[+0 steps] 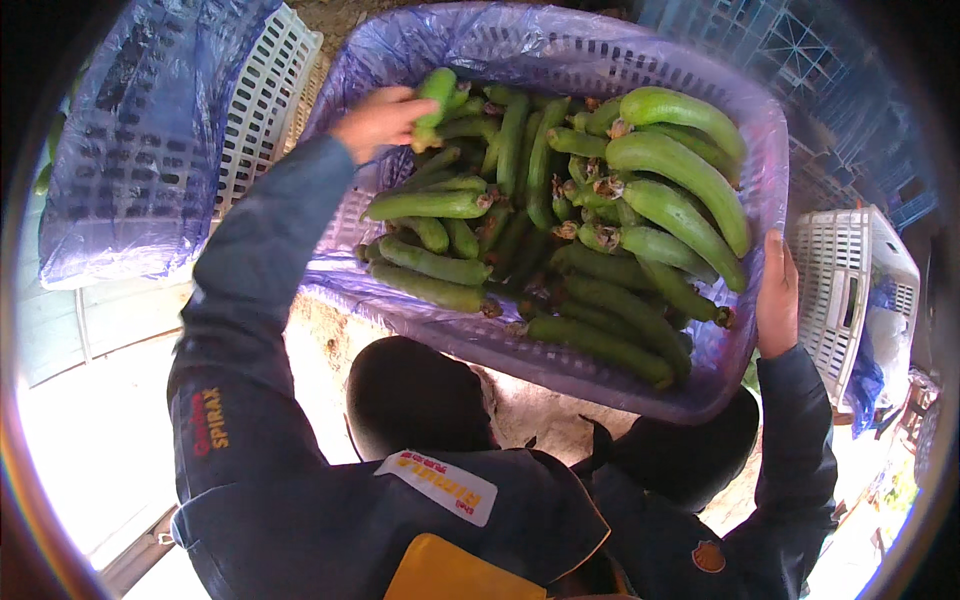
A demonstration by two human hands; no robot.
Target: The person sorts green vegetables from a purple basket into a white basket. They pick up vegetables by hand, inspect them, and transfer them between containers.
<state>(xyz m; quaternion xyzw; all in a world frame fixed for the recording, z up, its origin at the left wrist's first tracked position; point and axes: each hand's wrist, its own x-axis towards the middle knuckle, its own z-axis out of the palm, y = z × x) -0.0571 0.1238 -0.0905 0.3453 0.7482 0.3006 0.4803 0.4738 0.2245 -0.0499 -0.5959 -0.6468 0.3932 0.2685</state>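
Note:
My left hand (pixel 386 120) grips a short green luffa gourd (pixel 439 94) at the left side of a crate. The plastic crate (pixel 769 150) has slotted walls and a thin purple plastic liner. Several luffa gourds (pixel 675 161) fill it, many with dried brown blossoms at one end. Long, curved ones lie together on the right; shorter ones (pixel 431 204) are on the left, and others lie lengthwise in the middle. On the right, my right hand (pixel 778 300) holds the crate's wall, its fingertips at the rim.
At the upper left stands a white slotted crate (pixel 259 97) with purple film (pixel 142 142) over it. Another white crate (pixel 829 277) is on the right, near blue film (pixel 870 382). Blue lattice crates (pixel 802 52) are at the upper right. Brown ground (pixel 540 405) shows below.

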